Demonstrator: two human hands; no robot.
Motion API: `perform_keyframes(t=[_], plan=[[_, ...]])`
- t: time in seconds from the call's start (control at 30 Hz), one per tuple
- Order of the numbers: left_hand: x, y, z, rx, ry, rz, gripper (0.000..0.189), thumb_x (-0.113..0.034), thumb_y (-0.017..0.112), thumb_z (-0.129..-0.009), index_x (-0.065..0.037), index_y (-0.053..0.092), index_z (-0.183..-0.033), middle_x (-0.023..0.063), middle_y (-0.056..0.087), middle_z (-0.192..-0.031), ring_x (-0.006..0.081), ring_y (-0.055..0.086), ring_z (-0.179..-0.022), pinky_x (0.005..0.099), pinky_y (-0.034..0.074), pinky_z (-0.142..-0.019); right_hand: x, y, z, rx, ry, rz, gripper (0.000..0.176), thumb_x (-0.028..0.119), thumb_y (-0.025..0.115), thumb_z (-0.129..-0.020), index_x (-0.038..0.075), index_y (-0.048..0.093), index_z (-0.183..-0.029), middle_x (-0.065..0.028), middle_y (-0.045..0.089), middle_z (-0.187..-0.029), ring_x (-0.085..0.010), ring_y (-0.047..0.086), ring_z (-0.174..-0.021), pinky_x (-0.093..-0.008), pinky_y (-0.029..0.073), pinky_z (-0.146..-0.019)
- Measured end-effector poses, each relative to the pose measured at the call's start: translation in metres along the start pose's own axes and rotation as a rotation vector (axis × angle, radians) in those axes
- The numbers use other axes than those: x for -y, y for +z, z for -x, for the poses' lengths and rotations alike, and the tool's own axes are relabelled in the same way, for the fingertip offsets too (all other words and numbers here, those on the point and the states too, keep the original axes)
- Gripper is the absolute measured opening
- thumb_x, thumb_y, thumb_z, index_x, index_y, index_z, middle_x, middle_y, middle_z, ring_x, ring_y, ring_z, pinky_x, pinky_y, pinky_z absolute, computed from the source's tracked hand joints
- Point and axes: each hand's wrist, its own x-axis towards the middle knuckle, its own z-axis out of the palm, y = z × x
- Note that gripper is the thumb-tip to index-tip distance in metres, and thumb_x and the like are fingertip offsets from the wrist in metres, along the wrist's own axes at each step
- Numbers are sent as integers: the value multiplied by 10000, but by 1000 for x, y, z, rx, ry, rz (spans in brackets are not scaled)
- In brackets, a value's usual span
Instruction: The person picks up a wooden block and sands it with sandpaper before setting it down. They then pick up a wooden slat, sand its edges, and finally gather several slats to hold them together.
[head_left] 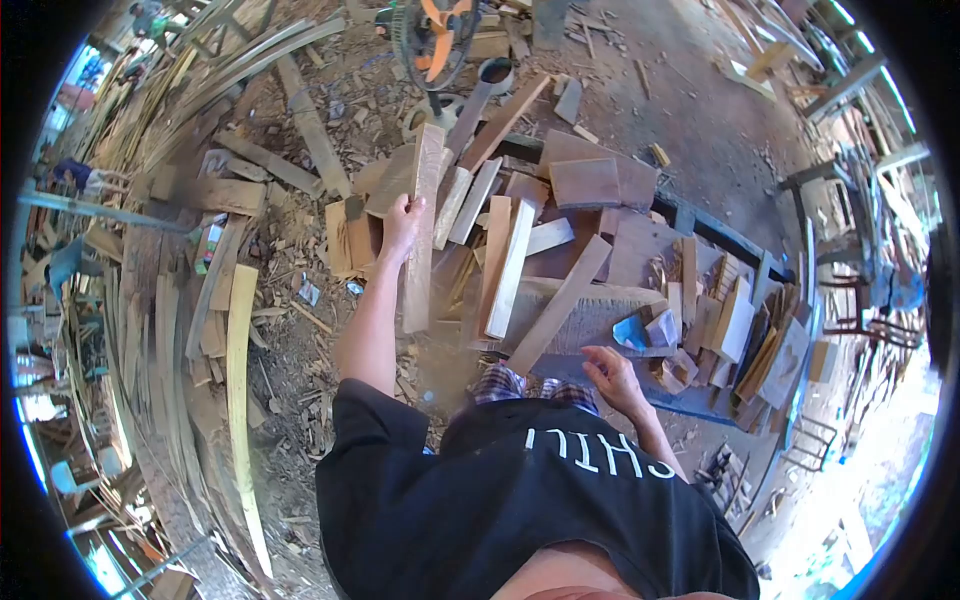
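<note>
My left hand (402, 228) is closed around the edge of a long wooden board (420, 270), which it holds lengthwise away from me, left of the pile. To the right, my right hand (612, 378) hangs near my lap with its fingers apart and nothing in them. Beyond that hand lies a slanting plank (562, 303) on a thick wooden block (625, 305). Between the hands, a pale wood strip (511, 270) and a tan strip (494, 262) lie side by side on the pile.
A standing fan (436, 45) with orange blades is at the far side. Long boards (242, 390) are stacked along the left. Wood offcuts (735, 320) and a blue-and-white packet (645, 331) lie to the right. Chips and scraps cover the ground.
</note>
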Motion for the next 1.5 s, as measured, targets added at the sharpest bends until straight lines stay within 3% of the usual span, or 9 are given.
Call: perform_keyframes(t=[0.07, 0.4, 0.7, 0.77, 0.87, 1.0, 1.1, 1.4, 1.5], plan=[[-41, 13, 8, -92, 104, -391, 332, -312, 628, -934, 10, 583, -1002, 203, 635, -772, 388, 621, -754, 461, 475, -705, -4, 0, 2, -71, 21, 33, 268, 106, 654, -895, 12, 644, -1146, -166, 652, -936, -317, 659, -852, -388, 516, -735], [-34, 71, 23, -94, 216, -704, 246, -158, 682, -866, -138, 618, -1103, 88, 619, -1049, 327, 584, -1057, 449, 467, -896, -21, 22, -5, -161, 70, 34, 250, 118, 654, -886, 23, 646, -1118, -168, 642, -905, -344, 648, -848, -422, 514, -746], [-35, 84, 62, -255, 473, -769, 312, -209, 697, -866, -132, 629, -1161, 116, 580, -961, 325, 560, -976, 483, 442, -881, -11, 13, 9, -383, 79, 49, 178, 103, 637, -905, 13, 655, -1058, -174, 641, -893, -343, 649, -813, -408, 512, -707], [-18, 97, 73, 53, 225, -517, 459, -289, 719, -861, -103, 575, -1255, 152, 615, -1059, 351, 578, -1034, 485, 449, -908, -12, 10, 3, -447, 136, -21, 145, 91, 632, -911, 5, 661, -1024, -170, 645, -879, -329, 644, -770, -393, 507, -686], [-49, 126, 94, 120, -64, -733, 637, -351, 738, -842, -75, 481, -1356, 193, 619, -1200, 382, 581, -1127, 473, 455, -954, -7, 25, -26, -335, 152, -63, 234, 161, 658, -907, 10, 629, -1084, -179, 650, -888, -321, 642, -761, -413, 508, -681], [-25, 137, 83, 131, -129, -472, 788, -344, 779, -794, -34, 394, -1408, 249, 571, -1310, 415, 563, -1192, 465, 446, -1002, 1, 69, -69, -420, -12, 173, 548, 313, 709, -871, 65, 489, -1307, -218, 614, -998, -352, 660, -845, -465, 532, -702], [-20, 144, 86, 19, 49, -449, 914, -289, 865, -708, 56, 388, -1407, 299, 557, -1306, 406, 541, -1233, 449, 421, -1055, 23, 67, -90, -243, 233, 295, 714, 369, 724, -847, 103, 361, -1400, -251, 534, -1093, -412, 650, -898, -501, 543, -724], [-28, 163, 95, 248, -70, -401, 744, -230, 826, -725, 43, 475, -1322, 274, 594, -1230, 395, 583, -1164, 446, 446, -1017, 7, 69, -95, -271, 265, 175, 703, 248, 723, -793, 68, 357, -1366, -304, 458, -1149, -462, 628, -907, -500, 539, -788], [-11, 162, 85, 308, -122, -188, 675, -153, 812, -737, 36, 491, -1300, 210, 641, -1164, 313, 638, -1083, 393, 484, -968, -8, 59, -90, -330, 188, 45, 648, 191, 685, -823, 74, 390, -1388, -205, 524, -1160, -346, 626, -993, -444, 527, -830]])
